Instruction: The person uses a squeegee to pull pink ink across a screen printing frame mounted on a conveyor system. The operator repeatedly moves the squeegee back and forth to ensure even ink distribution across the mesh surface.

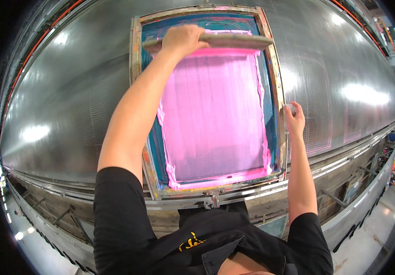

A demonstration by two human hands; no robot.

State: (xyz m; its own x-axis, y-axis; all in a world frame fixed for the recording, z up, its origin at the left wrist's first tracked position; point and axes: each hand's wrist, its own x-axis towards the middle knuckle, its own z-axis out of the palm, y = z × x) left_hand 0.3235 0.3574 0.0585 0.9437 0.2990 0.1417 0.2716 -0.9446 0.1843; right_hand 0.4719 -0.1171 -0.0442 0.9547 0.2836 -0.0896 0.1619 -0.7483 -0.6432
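A screen-printing frame (277,82) with ink-stained edges lies in front of me on a long metal table. Pink ink (213,110) covers the middle of its mesh, with thick ridges along the sides and near edge. Near the frame's far end, my left hand (182,40) is closed around a squeegee (238,42), a long bar lying crosswise with pink ink along its near side. Just outside the frame's right edge, my right hand (295,120) has its fingers curled around a small whitish thing (291,109), mostly hidden, whose kind I cannot make out.
The shiny metal table (78,101) stretches left and right of the frame. Faint pink outlines mark its right part. A metal rail (339,167) runs along the near edge, with a lower ledge below it. Orange-red lines (46,34) follow the far edges.
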